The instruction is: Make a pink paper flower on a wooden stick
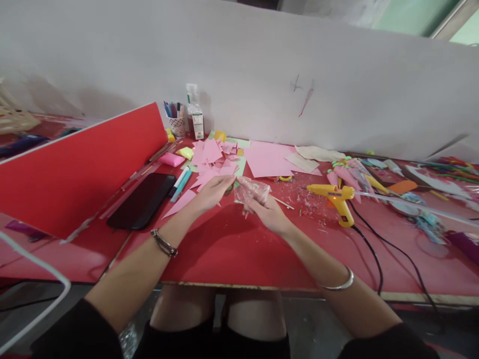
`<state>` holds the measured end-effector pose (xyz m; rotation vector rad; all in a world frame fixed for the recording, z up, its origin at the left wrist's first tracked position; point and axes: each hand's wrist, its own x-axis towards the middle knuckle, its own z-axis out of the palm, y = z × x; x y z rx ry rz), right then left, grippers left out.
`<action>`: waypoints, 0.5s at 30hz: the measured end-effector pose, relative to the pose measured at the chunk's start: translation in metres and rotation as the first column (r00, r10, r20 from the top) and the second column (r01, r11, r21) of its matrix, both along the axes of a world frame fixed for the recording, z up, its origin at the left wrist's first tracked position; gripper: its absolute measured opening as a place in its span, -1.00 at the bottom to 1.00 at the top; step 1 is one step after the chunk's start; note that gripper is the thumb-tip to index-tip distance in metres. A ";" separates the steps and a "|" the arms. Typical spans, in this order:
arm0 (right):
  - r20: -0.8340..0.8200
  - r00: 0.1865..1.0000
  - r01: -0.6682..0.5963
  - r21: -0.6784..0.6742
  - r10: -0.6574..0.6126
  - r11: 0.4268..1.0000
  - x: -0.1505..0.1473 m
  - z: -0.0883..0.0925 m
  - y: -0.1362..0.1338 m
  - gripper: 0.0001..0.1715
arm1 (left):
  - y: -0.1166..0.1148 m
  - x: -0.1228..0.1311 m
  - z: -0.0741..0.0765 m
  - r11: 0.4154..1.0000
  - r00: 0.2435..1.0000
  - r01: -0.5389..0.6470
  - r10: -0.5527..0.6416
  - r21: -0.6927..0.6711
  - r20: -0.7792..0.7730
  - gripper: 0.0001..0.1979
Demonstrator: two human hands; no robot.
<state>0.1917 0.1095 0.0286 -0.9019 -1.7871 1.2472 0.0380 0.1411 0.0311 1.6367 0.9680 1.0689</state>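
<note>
Both my hands meet over the middle of the red table. My left hand (217,191) is closed at the left end of a crumpled clear plastic piece (253,187), with a bit of green by its fingertips. Around the lower right part of the same plastic, the fingers of my right hand (268,211) are curled. Just right of the plastic, a thin white stick (283,202) points down to the right. Behind the hands lie pink paper scraps (209,154) and a larger pink sheet (267,160).
A yellow glue gun (337,199) with a black cable lies at the right, near pink cones (346,175). At the left are a black phone (142,201), markers (181,186) and a red board (90,169). A bottle (195,117) and pen cup (177,125) stand behind.
</note>
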 end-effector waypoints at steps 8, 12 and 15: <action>0.044 0.997 0.054 0.115 -0.059 0.992 -0.004 -0.003 -0.001 -0.42 | -0.002 0.008 -0.006 0.996 0.999 -0.041 0.042 0.075 -0.018 -0.63; 0.020 0.999 0.041 0.102 -0.044 0.994 -0.005 -0.002 -0.002 -0.43 | -0.003 0.011 -0.006 0.996 0.999 -0.054 0.054 0.072 -0.001 -0.66; 0.042 0.998 0.043 0.128 -0.049 0.991 -0.004 -0.002 -0.002 -0.51 | -0.002 0.010 -0.006 0.994 0.997 -0.072 0.074 0.080 -0.025 -0.68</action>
